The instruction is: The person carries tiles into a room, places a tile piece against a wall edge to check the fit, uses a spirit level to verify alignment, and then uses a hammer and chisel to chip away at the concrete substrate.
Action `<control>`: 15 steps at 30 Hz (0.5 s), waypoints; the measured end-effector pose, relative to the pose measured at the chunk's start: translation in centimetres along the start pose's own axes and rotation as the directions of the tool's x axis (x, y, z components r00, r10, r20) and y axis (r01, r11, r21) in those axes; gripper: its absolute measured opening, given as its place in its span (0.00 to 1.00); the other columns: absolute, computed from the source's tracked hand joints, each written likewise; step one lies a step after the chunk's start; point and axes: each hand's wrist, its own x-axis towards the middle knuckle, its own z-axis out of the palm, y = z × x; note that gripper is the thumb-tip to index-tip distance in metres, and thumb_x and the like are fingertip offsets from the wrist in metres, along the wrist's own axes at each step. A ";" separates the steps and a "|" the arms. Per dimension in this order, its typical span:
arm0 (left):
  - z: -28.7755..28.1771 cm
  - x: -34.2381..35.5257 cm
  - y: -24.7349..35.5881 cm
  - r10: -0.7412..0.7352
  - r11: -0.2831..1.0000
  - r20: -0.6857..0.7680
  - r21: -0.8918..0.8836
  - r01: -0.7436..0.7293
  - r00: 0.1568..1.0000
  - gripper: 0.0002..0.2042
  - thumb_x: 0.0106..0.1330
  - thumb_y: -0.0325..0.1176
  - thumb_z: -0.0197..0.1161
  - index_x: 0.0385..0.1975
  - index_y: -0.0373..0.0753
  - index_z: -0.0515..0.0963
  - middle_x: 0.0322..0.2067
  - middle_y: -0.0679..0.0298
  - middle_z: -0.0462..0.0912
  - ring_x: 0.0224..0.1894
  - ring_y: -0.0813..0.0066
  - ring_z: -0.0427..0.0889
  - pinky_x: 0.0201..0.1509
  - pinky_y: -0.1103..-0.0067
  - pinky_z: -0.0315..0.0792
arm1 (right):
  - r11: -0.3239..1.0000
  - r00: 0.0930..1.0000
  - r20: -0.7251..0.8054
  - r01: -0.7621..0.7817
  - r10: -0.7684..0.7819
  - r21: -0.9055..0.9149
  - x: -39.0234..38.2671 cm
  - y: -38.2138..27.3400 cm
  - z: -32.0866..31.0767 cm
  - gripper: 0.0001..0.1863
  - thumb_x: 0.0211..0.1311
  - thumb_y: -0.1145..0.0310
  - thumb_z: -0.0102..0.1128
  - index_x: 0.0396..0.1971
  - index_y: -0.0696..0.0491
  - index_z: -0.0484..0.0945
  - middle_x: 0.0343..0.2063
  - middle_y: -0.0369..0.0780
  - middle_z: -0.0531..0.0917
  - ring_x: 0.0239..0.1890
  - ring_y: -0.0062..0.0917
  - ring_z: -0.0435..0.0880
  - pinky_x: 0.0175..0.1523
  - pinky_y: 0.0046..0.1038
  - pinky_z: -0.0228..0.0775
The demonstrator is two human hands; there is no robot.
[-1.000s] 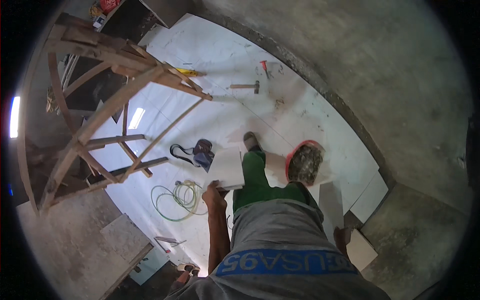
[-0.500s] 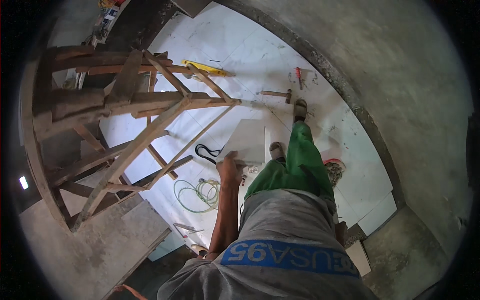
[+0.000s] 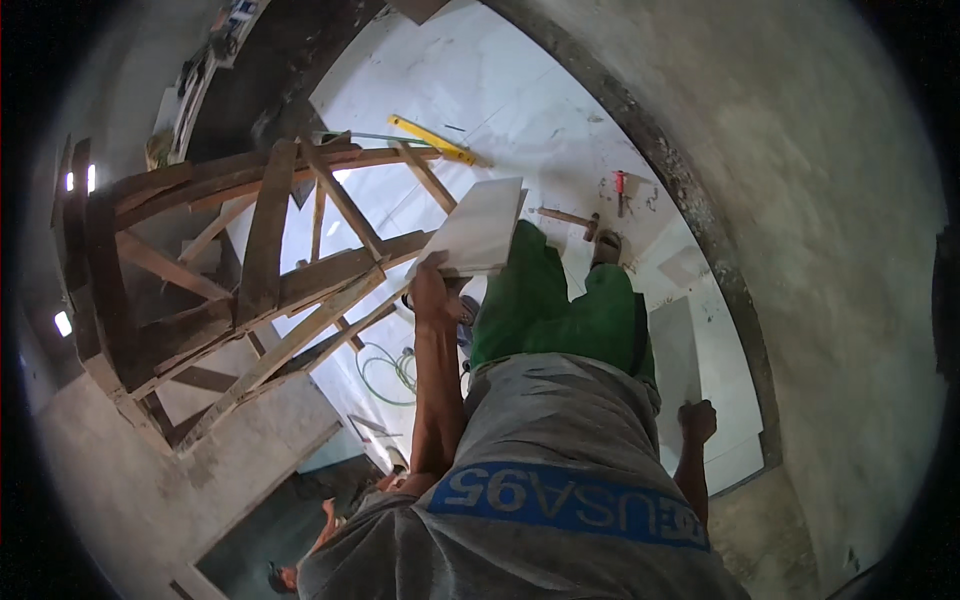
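My left hand (image 3: 432, 287) grips the near edge of a pale, flat rectangular tile (image 3: 474, 232), raised in front of my left leg. Its thumb lies over the edge; the fingers beneath are mostly hidden. Low at my right side, my right hand (image 3: 698, 420) is closed at the near end of a narrow grey tile (image 3: 676, 350), which extends forward beside my right leg. A yellow spirit level (image 3: 432, 138), a hammer (image 3: 568, 217) with a wooden handle and a red-handled tool (image 3: 620, 190) lie on the floor ahead.
A wooden trestle-like frame (image 3: 265, 290) stands close on my left. A green hose (image 3: 385, 375) lies coiled on the white tiled floor (image 3: 480, 75) near it. Bare concrete wall (image 3: 800, 180) rises on the right. Another person (image 3: 325, 530) is at the lower left.
My left hand has lifted the pale tile up and forward. My right hand has moved out from beside my body, with the grey tile now ahead of it. My view has shifted as I step.
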 end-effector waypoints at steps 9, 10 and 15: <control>7.9 10.0 8.1 0.032 0.997 -0.001 -0.067 -0.032 0.999 0.20 0.61 0.30 0.57 0.52 0.28 0.74 0.45 0.52 0.80 0.46 0.56 0.83 0.50 0.62 0.81 | 0.992 0.991 -0.102 -0.077 0.088 0.103 5.6 -9.1 -12.4 0.21 0.58 0.51 0.64 0.34 0.57 0.81 0.34 0.49 0.86 0.36 0.45 0.87 0.43 0.45 0.80; 7.7 11.9 8.4 0.022 0.997 -0.004 -0.070 -0.023 1.000 0.20 0.61 0.30 0.57 0.52 0.28 0.74 0.45 0.52 0.80 0.46 0.56 0.83 0.50 0.62 0.81 | 0.992 0.991 -0.103 -0.081 0.090 0.092 5.9 -10.9 -13.4 0.21 0.58 0.51 0.64 0.34 0.57 0.81 0.34 0.49 0.86 0.36 0.45 0.87 0.43 0.45 0.80; 8.6 23.1 11.6 -0.166 0.971 0.029 -0.169 0.168 0.986 0.19 0.62 0.29 0.57 0.53 0.29 0.71 0.46 0.49 0.78 0.49 0.52 0.80 0.50 0.57 0.79 | 0.987 0.985 -0.069 -0.160 0.161 0.015 3.7 -20.6 -19.0 0.23 0.57 0.50 0.64 0.36 0.59 0.81 0.36 0.50 0.86 0.38 0.47 0.87 0.45 0.46 0.79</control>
